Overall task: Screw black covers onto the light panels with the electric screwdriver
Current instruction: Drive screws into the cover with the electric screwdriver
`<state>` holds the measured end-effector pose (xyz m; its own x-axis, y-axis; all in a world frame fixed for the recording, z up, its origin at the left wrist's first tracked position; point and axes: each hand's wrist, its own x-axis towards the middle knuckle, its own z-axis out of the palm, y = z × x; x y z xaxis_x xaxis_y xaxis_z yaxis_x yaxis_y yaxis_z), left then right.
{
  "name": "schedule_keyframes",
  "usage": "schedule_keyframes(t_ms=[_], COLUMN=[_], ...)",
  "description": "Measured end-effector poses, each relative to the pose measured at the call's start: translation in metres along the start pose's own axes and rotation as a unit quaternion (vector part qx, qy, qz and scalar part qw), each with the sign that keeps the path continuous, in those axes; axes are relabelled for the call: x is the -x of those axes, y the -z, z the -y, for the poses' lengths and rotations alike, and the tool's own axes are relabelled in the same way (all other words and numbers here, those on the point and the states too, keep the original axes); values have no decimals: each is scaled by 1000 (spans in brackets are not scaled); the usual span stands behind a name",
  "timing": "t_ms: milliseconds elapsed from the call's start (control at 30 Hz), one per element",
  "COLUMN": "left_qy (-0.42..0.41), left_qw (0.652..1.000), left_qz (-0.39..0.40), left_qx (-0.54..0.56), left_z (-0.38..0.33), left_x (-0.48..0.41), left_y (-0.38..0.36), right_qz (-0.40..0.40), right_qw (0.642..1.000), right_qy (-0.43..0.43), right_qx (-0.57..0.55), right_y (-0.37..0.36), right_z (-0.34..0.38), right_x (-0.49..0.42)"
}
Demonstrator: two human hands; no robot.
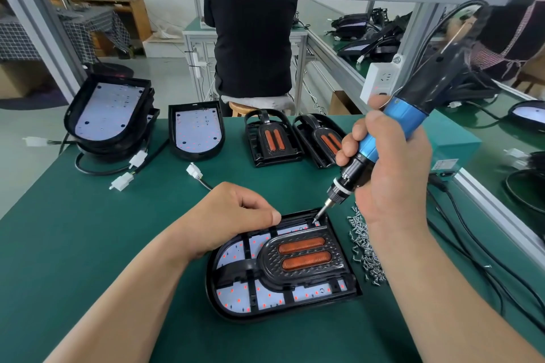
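Though tilted, screwdriver (392, 138) at cover (303, 256) corner.

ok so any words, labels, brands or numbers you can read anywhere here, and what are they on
No text can be read in this view.
White label on the teal box: print too small and blurred to read.
Bare light panel: tiny marks on its board, illegible.
Electric screwdriver: no readable brand or number.

Bright, even light, soft shadows, sharp centre (wide-angle bowing, blur at edges)
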<state>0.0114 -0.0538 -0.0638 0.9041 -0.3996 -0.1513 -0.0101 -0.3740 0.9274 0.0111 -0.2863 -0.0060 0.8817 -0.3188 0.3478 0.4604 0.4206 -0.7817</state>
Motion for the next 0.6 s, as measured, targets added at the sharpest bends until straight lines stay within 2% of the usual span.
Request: schedule_keyframes(t_ms=[267, 433, 600], left_qy=[-2, 2, -4], left_qw=[1000, 1000, 996], left_qz=[-15, -10, -28], left_qx=[-1, -17, -80], left_z=[-4, -7, -8], left_x=[2, 1, -1], left_y=[-4, -5, -9], right_qz=[15, 67, 118], right_qw=[1000, 996, 986], right_qy=[0, 13, 37], right_qx=[20, 50, 107], right_y=[0, -1, -5], right_z=[-1, -4, -10], right_x=[3, 6, 11])
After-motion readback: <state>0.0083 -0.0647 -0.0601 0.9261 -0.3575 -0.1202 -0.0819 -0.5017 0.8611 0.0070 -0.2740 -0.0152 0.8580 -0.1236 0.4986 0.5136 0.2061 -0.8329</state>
